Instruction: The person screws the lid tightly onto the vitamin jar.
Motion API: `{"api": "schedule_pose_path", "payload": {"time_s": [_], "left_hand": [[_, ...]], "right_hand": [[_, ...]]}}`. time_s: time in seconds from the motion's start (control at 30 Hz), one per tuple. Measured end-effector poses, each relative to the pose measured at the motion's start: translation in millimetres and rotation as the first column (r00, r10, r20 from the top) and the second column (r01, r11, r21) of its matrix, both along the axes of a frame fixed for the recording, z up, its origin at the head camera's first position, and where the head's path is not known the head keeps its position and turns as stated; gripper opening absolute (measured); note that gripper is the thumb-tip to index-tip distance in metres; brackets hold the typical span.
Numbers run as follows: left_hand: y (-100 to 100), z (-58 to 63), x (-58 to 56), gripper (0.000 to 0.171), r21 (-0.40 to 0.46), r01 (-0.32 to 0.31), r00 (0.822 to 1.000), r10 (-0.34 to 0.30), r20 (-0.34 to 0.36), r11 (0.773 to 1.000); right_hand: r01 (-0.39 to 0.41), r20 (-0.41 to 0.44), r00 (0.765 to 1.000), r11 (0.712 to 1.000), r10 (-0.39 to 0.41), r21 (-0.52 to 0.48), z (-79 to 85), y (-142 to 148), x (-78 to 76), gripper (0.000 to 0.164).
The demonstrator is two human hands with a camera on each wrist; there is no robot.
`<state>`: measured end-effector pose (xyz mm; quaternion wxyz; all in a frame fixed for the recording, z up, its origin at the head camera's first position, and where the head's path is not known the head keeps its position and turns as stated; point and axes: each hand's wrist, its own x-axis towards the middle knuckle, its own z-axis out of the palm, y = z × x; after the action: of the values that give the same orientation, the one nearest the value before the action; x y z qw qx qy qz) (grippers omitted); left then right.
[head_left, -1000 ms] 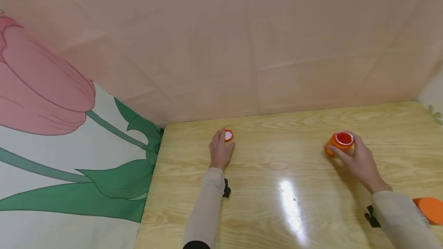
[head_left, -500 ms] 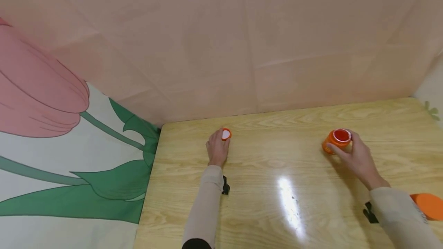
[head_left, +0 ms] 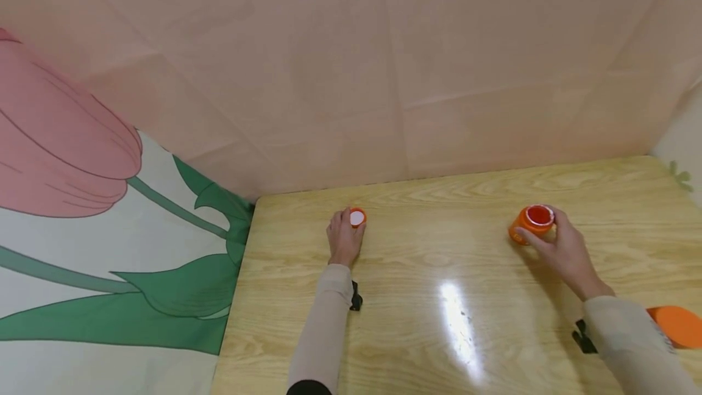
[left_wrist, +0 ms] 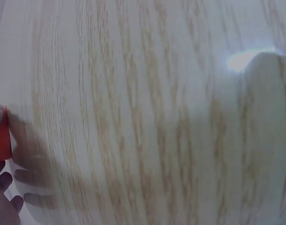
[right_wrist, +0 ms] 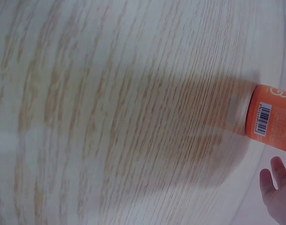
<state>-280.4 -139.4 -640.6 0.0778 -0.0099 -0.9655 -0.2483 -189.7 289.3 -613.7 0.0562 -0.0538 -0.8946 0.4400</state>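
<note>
My left hand [head_left: 344, 239] pinches a small round orange lid [head_left: 358, 218] between thumb and fingers, its white inner face turned up. Seen from the left wrist, the lid's red-orange edge [left_wrist: 2, 140] stands between fingertips close over the tabletop. On the other side, my right hand [head_left: 570, 255] grips an orange jar [head_left: 521, 231] with thumb and fingers at its sides. That jar has no lid on, and its white-rimmed mouth and red inside face up. In the right wrist view the jar's label [right_wrist: 272, 117] carries a barcode, and some fingertips [right_wrist: 276, 168] show below it.
An orange round-topped object [head_left: 680, 327] stands at the right edge, partly behind the right sleeve. The wood-grain table [head_left: 417, 249] ends at a beige cloth backdrop [head_left: 329, 78]. A flower-printed cloth [head_left: 181, 285] hangs on the left.
The left hand's thumb has closed in against the lid's edge, and the lid sits slightly left of before. The right hand keeps hold of the jar; the view has shifted a little.
</note>
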Motion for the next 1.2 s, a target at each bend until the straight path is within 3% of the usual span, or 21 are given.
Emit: {"api": "schedule_pose_path", "payload": {"time_s": [0.3,0.53,0.77,1.0,1.2], "left_hand": [[1,-2.7,1.2,0.055,0.008,-0.019,1.000,0.019,0.002,1.000],[7,-3.9,4.0,0.054,0.033,-0.001,1.000,0.001,0.024,0.999],[10,-4.2,12.2,0.053,0.040,0.009,0.998,-0.007,-0.068,0.999],[11,-9.9,22.5,0.051,0.035,0.043,0.984,-0.037,-0.176,0.998],[15,-10.8,33.1,0.053,0.060,0.084,0.983,-0.073,-0.167,0.995]], "right_hand": [[0.009,-0.004,1.000,1.000,-0.009,-0.018,0.8,-2,0.0,0.075],[0.022,0.047,0.999,0.997,-0.019,-0.070,-0.8,2,2.5,0.080],[0.019,0.055,0.998,0.997,-0.015,-0.074,-0.9,2,7.0,0.081],[0.031,0.045,0.999,0.999,-0.030,-0.025,3.5,-8,21.8,0.079],[0.024,0.011,1.000,0.999,-0.023,-0.036,6.1,-17,33.2,0.076]]}}
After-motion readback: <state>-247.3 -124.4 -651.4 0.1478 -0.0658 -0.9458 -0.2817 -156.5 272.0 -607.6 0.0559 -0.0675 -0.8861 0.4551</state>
